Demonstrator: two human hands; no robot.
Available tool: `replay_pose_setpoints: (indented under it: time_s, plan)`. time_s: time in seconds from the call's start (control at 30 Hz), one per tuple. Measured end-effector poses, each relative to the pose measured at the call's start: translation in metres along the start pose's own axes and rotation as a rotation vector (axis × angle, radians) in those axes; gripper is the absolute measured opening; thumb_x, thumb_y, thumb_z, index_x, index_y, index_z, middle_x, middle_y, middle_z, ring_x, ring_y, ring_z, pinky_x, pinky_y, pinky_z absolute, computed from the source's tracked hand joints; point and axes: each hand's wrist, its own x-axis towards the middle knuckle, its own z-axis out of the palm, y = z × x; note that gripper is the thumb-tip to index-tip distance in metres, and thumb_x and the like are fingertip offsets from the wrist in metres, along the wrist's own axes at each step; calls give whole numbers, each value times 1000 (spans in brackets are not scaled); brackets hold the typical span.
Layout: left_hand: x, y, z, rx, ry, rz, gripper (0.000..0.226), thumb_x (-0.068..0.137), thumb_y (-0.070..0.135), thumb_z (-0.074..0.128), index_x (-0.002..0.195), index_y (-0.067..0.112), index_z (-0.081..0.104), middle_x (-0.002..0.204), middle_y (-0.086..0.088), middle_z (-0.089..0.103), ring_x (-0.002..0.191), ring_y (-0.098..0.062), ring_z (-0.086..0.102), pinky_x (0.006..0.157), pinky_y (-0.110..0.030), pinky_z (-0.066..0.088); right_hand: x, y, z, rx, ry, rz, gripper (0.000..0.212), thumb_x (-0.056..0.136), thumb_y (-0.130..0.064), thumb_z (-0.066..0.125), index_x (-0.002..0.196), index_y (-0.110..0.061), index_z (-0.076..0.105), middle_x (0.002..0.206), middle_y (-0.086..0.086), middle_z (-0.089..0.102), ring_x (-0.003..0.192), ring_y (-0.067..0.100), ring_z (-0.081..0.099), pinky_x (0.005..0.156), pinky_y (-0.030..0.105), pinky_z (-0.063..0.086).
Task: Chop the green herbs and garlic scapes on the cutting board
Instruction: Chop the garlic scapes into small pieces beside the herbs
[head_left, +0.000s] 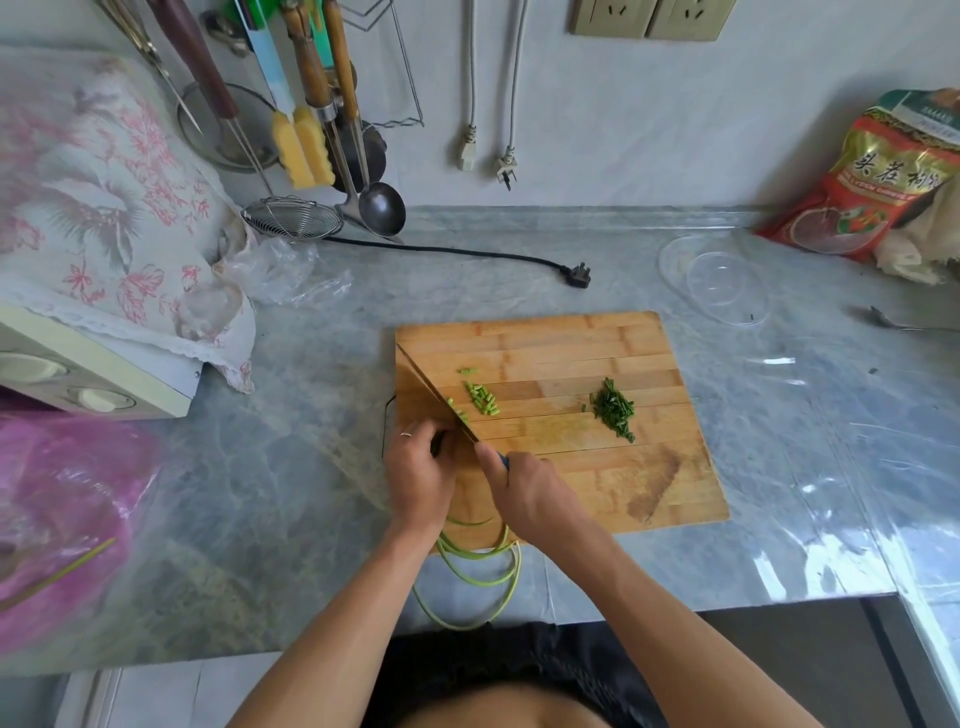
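Note:
A wooden cutting board (582, 343) lies on the grey counter. My right hand (524, 491) grips the handle of a cleaver (423, 382), whose blade runs edge-on up the board's left side. My left hand (418, 475) sits just left of the blade with curled fingers holding down the garlic scapes (480, 566); their long curved stems trail off the board's near edge under my wrists. Short cut scape pieces (483, 400) lie right of the blade. A small heap of chopped dark green herbs (615, 410) sits at the board's centre right.
A black plug and cord (576, 274) lie behind the board. Clear plastic lids (722, 283) and a red food bag (883, 176) are at the back right. A cloth-covered appliance (104, 218) and a pink plastic bag (62, 519) stand left. Utensils (322, 130) hang on the wall.

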Motion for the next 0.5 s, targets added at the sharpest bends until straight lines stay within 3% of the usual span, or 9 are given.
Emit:
replay_pose_setpoints:
  time_s: [0.13, 0.2, 0.4, 0.5]
  plan:
    - [0, 6, -3, -14, 34, 16, 9, 82, 1, 74, 85, 9, 71, 80, -1, 71, 73, -16, 63, 63, -18, 38, -8, 15, 1, 40, 5, 34, 63, 95, -64, 30, 62, -11, 38, 56, 8, 45, 50, 25, 40, 53, 37, 36]
    - [0, 4, -4, 7, 38, 18, 8, 81, 2, 76, 84, 7, 71, 81, -4, 70, 73, -17, 63, 63, -15, 34, -7, 17, 2, 43, 11, 25, 63, 95, -64, 29, 62, -11, 37, 55, 8, 44, 50, 25, 40, 52, 36, 35]
    - [-4, 1, -2, 192, -38, 133, 6, 89, 8, 67, 88, 6, 72, 85, -7, 66, 76, -29, 62, 62, -31, 45, -7, 15, 1, 98, 11, 55, 63, 96, -63, 31, 61, -12, 38, 56, 7, 45, 51, 24, 42, 55, 35, 37]
    - [-9, 1, -2, 251, -49, 158, 9, 92, 8, 64, 93, 5, 73, 92, -8, 67, 83, -31, 63, 67, -38, 51, -3, 10, 1, 57, -11, 68, 67, 95, -67, 21, 72, -11, 49, 67, 9, 53, 63, 26, 49, 64, 35, 42]
